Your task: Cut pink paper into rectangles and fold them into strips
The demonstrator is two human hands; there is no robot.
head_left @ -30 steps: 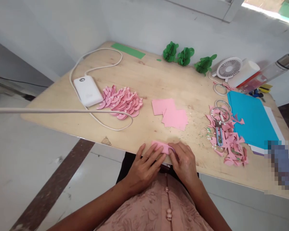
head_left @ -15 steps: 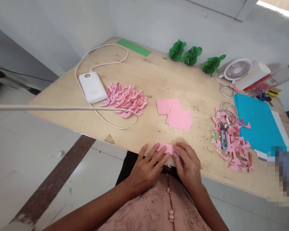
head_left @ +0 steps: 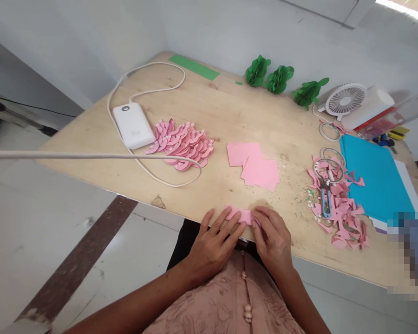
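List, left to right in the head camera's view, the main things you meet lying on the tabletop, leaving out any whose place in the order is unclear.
White power bank → heap of curved pink cut-outs → pink paper squares → blue-handled tool → bright blue sheets

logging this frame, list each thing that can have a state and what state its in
pink strip: folded, under both hands' fingers
pink squares: flat, overlapping
pink cutouts: heaped
power bank: lying flat, cable plugged in
blue cutter: lying on scraps
green shapes: fanned out
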